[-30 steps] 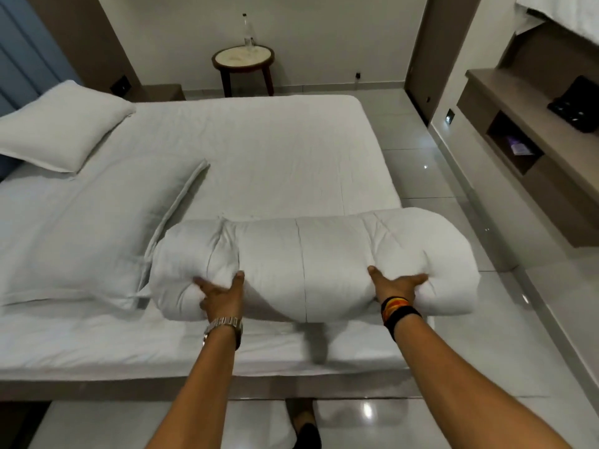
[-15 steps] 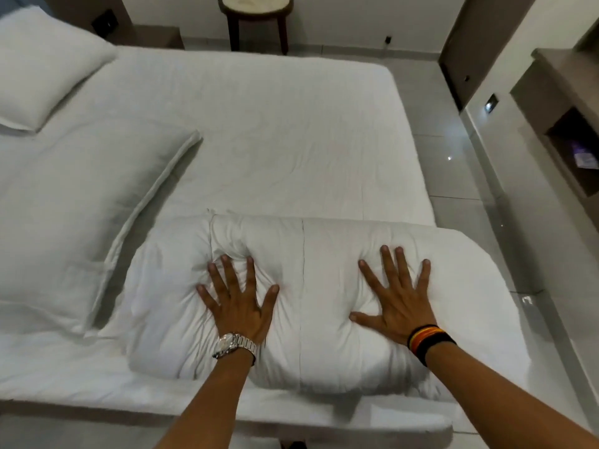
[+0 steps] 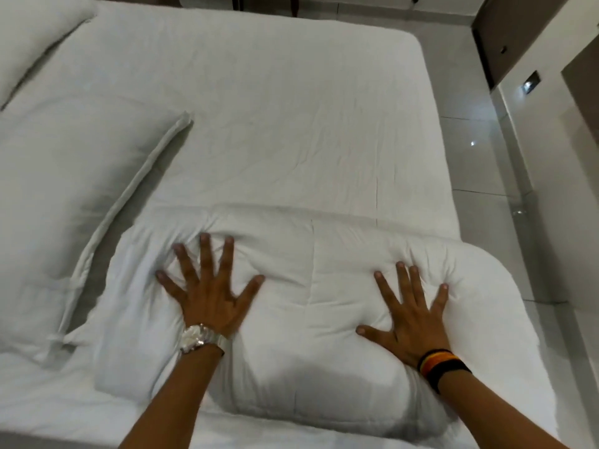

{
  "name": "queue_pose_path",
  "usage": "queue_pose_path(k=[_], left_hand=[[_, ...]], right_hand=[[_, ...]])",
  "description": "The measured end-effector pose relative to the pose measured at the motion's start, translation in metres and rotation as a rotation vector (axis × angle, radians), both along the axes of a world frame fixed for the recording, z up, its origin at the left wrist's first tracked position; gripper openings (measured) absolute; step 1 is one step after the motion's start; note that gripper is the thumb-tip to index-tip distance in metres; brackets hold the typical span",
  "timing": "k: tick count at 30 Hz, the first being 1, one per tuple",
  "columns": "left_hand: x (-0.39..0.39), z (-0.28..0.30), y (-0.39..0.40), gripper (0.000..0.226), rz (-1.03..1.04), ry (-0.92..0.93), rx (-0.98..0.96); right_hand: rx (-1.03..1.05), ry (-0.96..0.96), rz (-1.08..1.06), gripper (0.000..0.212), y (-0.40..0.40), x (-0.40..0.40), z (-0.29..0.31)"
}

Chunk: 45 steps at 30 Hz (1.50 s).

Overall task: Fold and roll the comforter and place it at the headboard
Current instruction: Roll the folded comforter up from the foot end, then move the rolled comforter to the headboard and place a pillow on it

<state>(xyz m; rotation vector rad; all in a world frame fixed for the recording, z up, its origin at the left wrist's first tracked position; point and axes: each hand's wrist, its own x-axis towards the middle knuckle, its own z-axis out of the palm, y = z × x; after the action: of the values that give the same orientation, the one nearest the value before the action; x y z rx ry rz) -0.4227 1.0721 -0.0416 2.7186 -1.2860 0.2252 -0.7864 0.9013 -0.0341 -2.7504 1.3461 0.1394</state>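
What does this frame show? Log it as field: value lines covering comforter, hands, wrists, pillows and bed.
comforter: rolled white comforter lying across the bed's near edge
left hand: left hand flat on the roll, fingers spread
right hand: right hand flat on the roll, fingers spread
wrists: watch on the left; striped band on the right
pillows: large pillow left of the roll, touching it
bed: white sheet

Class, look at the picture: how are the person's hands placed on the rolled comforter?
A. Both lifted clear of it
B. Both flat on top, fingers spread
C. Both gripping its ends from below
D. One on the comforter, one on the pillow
B: the left hand and right hand lie palm-down, fingers spread, denting the comforter.
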Motion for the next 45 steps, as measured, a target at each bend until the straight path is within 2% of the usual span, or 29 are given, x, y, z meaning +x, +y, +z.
queue_pose_path(k=[5, 8, 12, 14, 19, 21, 23, 26, 30, 36, 40, 45], left_hand=[[-0.006, 0.000, -0.015, 0.097, 0.034, 0.117, 0.133], [-0.017, 0.015, -0.009, 0.094, 0.094, 0.134, 0.192], [-0.068, 0.050, 0.013, 0.087, 0.276, 0.221, 0.176], [-0.107, 0.068, 0.019, 0.087, 0.415, 0.315, 0.062], [-0.218, 0.076, 0.041, 0.074, 0.909, 0.591, -0.286], [-0.262, 0.071, 0.045, 0.085, 1.098, 0.785, -0.523], [-0.293, 0.067, 0.041, 0.095, 1.173, 0.929, -0.790], [-0.314, 0.058, 0.030, 0.103, 1.287, 0.941, -1.034], [-0.315, 0.051, 0.018, 0.097, 1.427, 0.898, -1.107], [-0.318, 0.053, 0.017, 0.098, 1.406, 0.860, -1.197], [-0.313, 0.064, 0.017, 0.094, 1.397, 0.838, -1.252], [-0.289, 0.100, 0.022, 0.091, 1.349, 0.865, -1.316]], right_hand=[[0.158, 0.082, -0.027, 0.118, -0.002, 0.012, 0.010], [0.179, -0.029, 0.022, 0.115, -0.013, 0.010, 0.037], [0.145, -0.288, 0.169, 0.095, -0.050, 0.035, 0.071], [0.267, -0.294, 0.234, 0.101, -0.075, 0.064, 0.083], [0.749, -0.062, 0.311, 0.128, -0.131, 0.137, 0.101], [0.881, -0.007, 0.295, 0.136, -0.147, 0.155, 0.096], [0.963, 0.063, 0.268, 0.145, -0.154, 0.163, 0.080], [1.043, 0.108, 0.216, 0.148, -0.153, 0.165, 0.043], [1.157, 0.049, 0.257, 0.131, -0.144, 0.164, 0.009], [1.199, -0.023, 0.355, 0.111, -0.140, 0.162, 0.012], [1.255, -0.083, 0.308, 0.094, -0.127, 0.154, 0.027], [1.197, -0.260, 0.344, 0.104, -0.094, 0.151, 0.082]])
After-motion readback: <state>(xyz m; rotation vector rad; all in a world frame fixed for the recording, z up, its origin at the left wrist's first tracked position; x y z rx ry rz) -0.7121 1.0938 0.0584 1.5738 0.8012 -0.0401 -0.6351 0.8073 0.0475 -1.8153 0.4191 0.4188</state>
